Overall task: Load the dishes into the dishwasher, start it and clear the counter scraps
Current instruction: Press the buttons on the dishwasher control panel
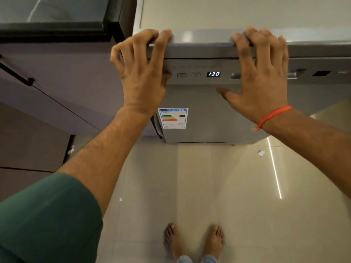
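A silver freestanding dishwasher [205, 114] stands in front of me with its door closed. Its lit display [213, 74] reads 1:30, with two small buttons [189, 74] to its left. My left hand [141, 73] rests with spread fingers over the top front edge at the left end of the control panel. Over the same edge further right lies my right hand [260, 76], fingers splayed, thumb on the door, covering part of the recessed handle [292, 74]. Neither hand holds anything. No dishes are in view.
An energy label [173, 118] is stuck on the door. A dark counter [53, 16] with mauve cabinets [47, 103] lies to the left. Small white scraps [261, 153] lie on the glossy tiled floor [237, 196]. My bare feet [193, 242] stand below.
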Action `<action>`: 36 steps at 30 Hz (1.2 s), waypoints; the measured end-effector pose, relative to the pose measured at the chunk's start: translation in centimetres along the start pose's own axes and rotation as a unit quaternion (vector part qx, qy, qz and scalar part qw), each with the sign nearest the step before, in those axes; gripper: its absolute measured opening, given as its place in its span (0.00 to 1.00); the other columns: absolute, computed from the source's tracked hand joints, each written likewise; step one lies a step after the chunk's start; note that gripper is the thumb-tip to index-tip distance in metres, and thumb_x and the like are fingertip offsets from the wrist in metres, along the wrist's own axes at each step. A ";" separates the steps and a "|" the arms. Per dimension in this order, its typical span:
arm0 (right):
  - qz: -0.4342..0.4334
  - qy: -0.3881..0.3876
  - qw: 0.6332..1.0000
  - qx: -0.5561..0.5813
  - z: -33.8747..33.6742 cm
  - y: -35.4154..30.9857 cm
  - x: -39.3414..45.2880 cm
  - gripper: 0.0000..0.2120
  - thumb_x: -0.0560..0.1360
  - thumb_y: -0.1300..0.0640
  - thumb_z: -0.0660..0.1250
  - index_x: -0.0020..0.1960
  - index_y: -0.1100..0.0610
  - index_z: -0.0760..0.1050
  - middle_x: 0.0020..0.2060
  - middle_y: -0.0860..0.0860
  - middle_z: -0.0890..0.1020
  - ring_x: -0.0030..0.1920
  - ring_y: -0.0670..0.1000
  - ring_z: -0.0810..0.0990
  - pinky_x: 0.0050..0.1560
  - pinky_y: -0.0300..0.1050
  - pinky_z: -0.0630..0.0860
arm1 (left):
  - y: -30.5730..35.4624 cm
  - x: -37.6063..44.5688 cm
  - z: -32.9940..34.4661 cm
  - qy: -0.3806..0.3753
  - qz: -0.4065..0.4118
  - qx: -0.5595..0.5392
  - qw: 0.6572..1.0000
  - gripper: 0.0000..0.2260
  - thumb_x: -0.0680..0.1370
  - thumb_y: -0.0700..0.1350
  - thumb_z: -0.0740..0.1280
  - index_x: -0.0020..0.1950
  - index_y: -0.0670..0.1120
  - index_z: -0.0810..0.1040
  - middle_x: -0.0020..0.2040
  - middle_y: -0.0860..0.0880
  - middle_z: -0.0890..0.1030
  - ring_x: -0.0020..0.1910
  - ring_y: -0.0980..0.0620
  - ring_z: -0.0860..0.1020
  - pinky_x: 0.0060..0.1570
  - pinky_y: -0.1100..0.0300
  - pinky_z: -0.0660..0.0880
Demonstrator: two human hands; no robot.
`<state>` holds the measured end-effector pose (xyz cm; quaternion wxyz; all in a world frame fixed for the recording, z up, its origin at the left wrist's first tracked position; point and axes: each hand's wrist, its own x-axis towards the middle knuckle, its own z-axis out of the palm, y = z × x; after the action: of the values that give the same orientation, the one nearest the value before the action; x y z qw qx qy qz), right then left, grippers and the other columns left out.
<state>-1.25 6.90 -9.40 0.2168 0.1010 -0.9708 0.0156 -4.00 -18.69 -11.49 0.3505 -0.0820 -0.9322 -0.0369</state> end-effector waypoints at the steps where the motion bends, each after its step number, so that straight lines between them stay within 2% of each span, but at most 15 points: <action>1: -0.003 0.000 1.000 -0.005 0.0 0.2 0.0 0.49 0.69 0.38 0.73 0.80 0.53 0.54 0.77 0.59 0.61 0.78 0.62 0.57 0.79 0.62 0.50 | 0.1 0.1 -0.1 0.001 -0.005 -0.003 1.000 0.32 0.71 0.50 0.69 0.75 0.55 0.68 0.70 0.48 0.69 0.67 0.49 0.62 0.68 0.48 0.59; 5: -0.007 0.009 1.000 -0.019 0.3 0.3 0.0 0.50 0.68 0.37 0.74 0.81 0.53 0.53 0.77 0.59 0.61 0.77 0.62 0.57 0.78 0.62 0.50 | 0.8 0.1 -0.7 -0.017 -0.031 -0.011 0.999 0.33 0.69 0.47 0.72 0.74 0.57 0.67 0.69 0.47 0.71 0.68 0.46 0.66 0.68 0.44 0.60; 10: -0.017 0.018 0.999 -0.039 0.7 0.5 0.0 0.51 0.68 0.39 0.75 0.81 0.53 0.51 0.77 0.60 0.60 0.77 0.62 0.57 0.79 0.61 0.49 | 1.4 -0.2 -0.9 -0.031 -0.045 -0.009 0.998 0.35 0.70 0.47 0.71 0.76 0.57 0.64 0.72 0.47 0.69 0.71 0.44 0.66 0.70 0.44 0.57; 19: -0.018 0.031 0.999 -0.033 0.4 0.2 0.0 0.52 0.65 0.43 0.78 0.79 0.53 0.54 0.75 0.59 0.62 0.75 0.62 0.60 0.77 0.62 0.54 | 1.7 -0.1 -2.4 -0.069 -0.043 -0.005 0.997 0.36 0.71 0.46 0.72 0.77 0.57 0.62 0.74 0.46 0.67 0.72 0.43 0.64 0.71 0.45 0.55; 27: -0.023 0.049 0.998 -0.036 0.9 0.4 0.0 0.51 0.65 0.45 0.78 0.79 0.54 0.54 0.75 0.60 0.62 0.74 0.62 0.59 0.77 0.61 0.54 | 2.5 -0.2 -2.0 -0.054 -0.076 -0.013 0.996 0.36 0.69 0.43 0.71 0.76 0.56 0.64 0.73 0.47 0.67 0.72 0.44 0.65 0.70 0.46 0.58; 33: -0.019 0.060 0.997 -0.037 1.8 0.5 0.0 0.50 0.67 0.44 0.75 0.80 0.53 0.52 0.76 0.58 0.61 0.76 0.60 0.56 0.78 0.61 0.50 | 1.6 -0.5 -1.2 -0.059 -0.056 -0.006 0.997 0.38 0.70 0.46 0.71 0.77 0.57 0.61 0.74 0.47 0.66 0.72 0.44 0.63 0.71 0.45 0.58; 36: -0.016 0.057 0.998 -0.033 1.6 0.4 0.1 0.50 0.67 0.43 0.75 0.80 0.53 0.52 0.76 0.58 0.62 0.76 0.61 0.58 0.78 0.61 0.50 | 1.9 -0.5 -1.5 -0.050 -0.063 -0.022 0.996 0.37 0.69 0.45 0.71 0.77 0.57 0.62 0.74 0.47 0.67 0.72 0.44 0.64 0.71 0.45 0.58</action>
<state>-2.05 7.12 -10.81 0.2755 0.1081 -0.9551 -0.0138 -2.31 -17.03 -10.70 0.2984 -0.0322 -0.9509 -0.0751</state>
